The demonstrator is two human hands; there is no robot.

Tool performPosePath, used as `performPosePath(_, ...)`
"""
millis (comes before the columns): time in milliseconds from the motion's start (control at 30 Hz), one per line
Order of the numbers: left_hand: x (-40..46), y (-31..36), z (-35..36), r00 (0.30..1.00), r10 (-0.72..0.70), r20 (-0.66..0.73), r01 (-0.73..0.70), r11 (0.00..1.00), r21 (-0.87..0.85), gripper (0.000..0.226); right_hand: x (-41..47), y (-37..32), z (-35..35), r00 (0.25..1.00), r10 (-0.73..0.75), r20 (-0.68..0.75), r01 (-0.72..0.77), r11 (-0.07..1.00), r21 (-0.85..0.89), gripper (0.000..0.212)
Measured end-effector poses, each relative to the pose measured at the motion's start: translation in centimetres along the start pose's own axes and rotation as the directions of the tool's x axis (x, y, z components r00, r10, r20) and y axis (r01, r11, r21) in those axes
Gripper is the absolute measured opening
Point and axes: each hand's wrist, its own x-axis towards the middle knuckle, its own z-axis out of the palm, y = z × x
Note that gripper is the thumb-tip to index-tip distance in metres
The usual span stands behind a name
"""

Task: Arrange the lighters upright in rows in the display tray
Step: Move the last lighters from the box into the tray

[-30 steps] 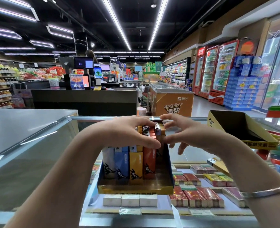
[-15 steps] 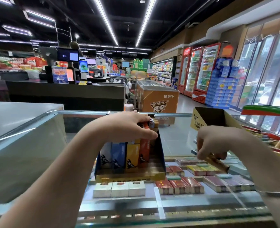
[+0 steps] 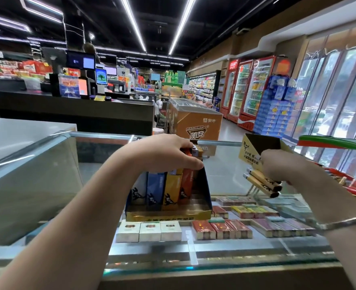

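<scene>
1. Two bare hands are working over a glass-topped display desk (image 3: pixel 225 170) in a supermarket.
2. Standing on the glass is a dark blue cardboard display tray with a gold front lip (image 3: pixel 206 191), open at the top and front.
3. Upright in the tray's front row are standing four flat lighters (image 3: pixel 162 189), running white, blue, yellow and orange from left to right, each touching the next; more lighters are standing behind them, mostly hidden by the hand.
4. The left hand (image 3: pixel 162 153) is lying over the tops of the standing lighters, fingers stretched forward and lightly bent, thumb reaching down to the top of the orange one at the row's right end.
5. To the right of the tray, well apart from it, the right hand (image 3: pixel 277 164) is gripping a small bunch of gold-and-black lighters (image 3: pixel 262 182) with curled fingers; they are lying tilted, metal heads pointing up-left, above the glass.
6. A silver bangle (image 3: pixel 344 221) is sitting on the right wrist.
7. Just behind the right hand an open yellow cardboard box with black printing (image 3: pixel 250 147) is standing on the desk.
8. Under the glass, rows of red, white and pale cigarette packs (image 3: pixel 221 229) are lying flat.
9. Beyond the desk an orange chest freezer (image 3: pixel 200 126) is standing in the aisle, with red drinks fridges (image 3: pixel 248 91) lining the right wall.
</scene>
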Motion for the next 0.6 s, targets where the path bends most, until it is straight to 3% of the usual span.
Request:
performPosePath(167, 0.1, -0.2, 0.1, 1.000, 0.012, -0.008, -0.012, 1.000, -0.018, 0.057, 0.5, 0.2, 1.2, 0.999, -0.018, 0.043, 0.019, 1.000, -0.009, 0.014)
performPosePath(333, 0.2, -0.2, 0.1, 1.000, 0.019, -0.011, -0.019, 0.999, -0.028, 0.055, 0.5, 0.4, 0.7, 0.985, -0.048, 0.165, 0.016, 0.982, 0.186, 0.010)
performPosePath(433, 0.3, -0.2, 0.1, 1.000, 0.026, -0.008, -0.026, 1.000, -0.015, 0.055, 0.7, 0.8, 0.5, 0.992, -0.033, 0.122, -0.002, 0.961, 0.276, 0.016)
performPosePath(600, 0.4, -0.2, 0.1, 1.000, 0.026, -0.004, -0.026, 0.999, -0.022, 0.057, 0.5, 0.9, 0.7, 0.988, -0.040, 0.146, 0.006, 0.975, 0.221, 0.017)
